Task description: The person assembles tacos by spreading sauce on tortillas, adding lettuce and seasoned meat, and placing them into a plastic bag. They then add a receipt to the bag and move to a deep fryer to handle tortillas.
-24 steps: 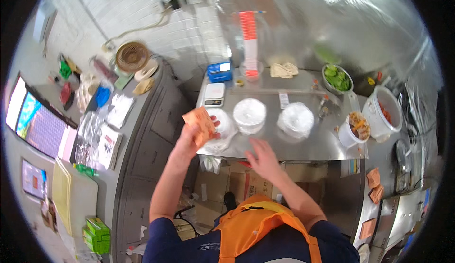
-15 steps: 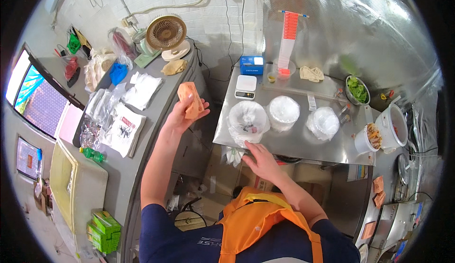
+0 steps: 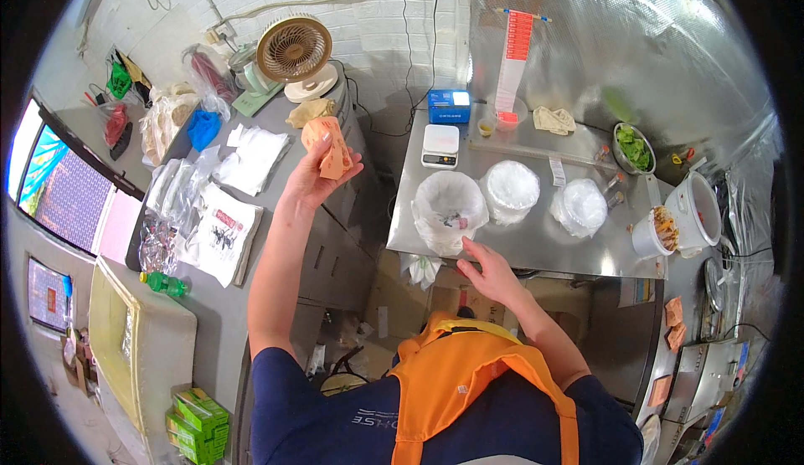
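Note:
My left hand is raised over the gap between the two counters, its fingers wrapped round a folded orange paper packet with darker printing. My right hand hovers by the front edge of the steel table, thumb and fingers apart and nothing in them. Nearest to it stands a round container lined with a clear plastic bag; a dark-and-red print shows low inside it. Beside that are a second bag-covered round container and, farther right, a third.
On the steel table are a kitchen scale, a blue box, a cloth and a bowl of green leaves. White tubs stand at the right. The left counter holds a fan, white bags and a green bottle.
My left hand has lifted slightly with the orange packet, which has tilted. My right hand has drawn to the right, away from the nearest lined container. The whole view has shifted a little.

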Motion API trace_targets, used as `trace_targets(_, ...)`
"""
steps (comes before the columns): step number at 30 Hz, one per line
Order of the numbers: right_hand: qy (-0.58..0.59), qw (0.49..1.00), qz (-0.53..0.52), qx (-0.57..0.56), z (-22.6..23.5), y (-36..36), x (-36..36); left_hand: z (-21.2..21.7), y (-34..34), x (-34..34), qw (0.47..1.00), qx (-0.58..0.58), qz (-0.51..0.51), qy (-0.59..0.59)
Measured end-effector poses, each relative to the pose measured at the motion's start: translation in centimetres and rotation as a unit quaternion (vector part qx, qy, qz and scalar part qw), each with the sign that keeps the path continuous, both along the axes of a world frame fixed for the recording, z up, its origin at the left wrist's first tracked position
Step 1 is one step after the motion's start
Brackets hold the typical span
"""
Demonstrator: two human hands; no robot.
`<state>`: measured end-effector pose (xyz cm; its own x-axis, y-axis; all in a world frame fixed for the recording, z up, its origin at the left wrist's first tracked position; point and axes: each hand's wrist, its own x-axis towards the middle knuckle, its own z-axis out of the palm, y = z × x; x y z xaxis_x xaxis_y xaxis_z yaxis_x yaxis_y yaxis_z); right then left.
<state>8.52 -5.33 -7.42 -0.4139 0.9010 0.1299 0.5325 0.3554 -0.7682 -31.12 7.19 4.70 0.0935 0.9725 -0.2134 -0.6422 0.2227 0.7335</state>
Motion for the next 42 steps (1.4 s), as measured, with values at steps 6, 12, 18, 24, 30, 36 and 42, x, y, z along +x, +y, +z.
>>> trace_targets(6, 0.005, 1.0, -0.005, -0.025, -0.7, 0.6, 1.7, 2.1, -0.2, 0.8, 1.0, 0.006, -0.002, -0.01)
trace_targets(12, 0.02, 0.998, -0.002, -0.058, -1.3, 1.2, 1.9, 2.9, 0.6, 0.6, 0.998, 0.017, -0.042, -0.042)
trace_targets(18, 0.029, 0.998, 0.017, -0.046, -2.0, 1.2, 1.9, 4.0, 0.7, 1.0, 0.998, 0.037, -0.032, -0.033)
trace_targets(24, 0.027, 0.998, 0.017, -0.054, -2.5, 1.0, 2.9, 4.4, 1.0, 0.4, 0.999, 0.045, -0.015, -0.015)
trace_targets(30, 0.04, 0.996, -0.002, -0.082, -2.7, 0.2, 3.5, 4.5, 2.0, 0.3, 0.999, 0.024, -0.037, 0.027)
trace_targets(36, 0.047, 0.996, 0.001, -0.072, -3.4, 0.1, 3.4, 5.0, 3.8, -1.4, 0.997, -0.005, -0.036, 0.067)
trace_targets(42, 0.025, 0.996, 0.0, -0.09, -3.2, -0.2, 3.9, 5.3, 5.1, -2.3, 0.994, 0.016, 0.034, 0.102)
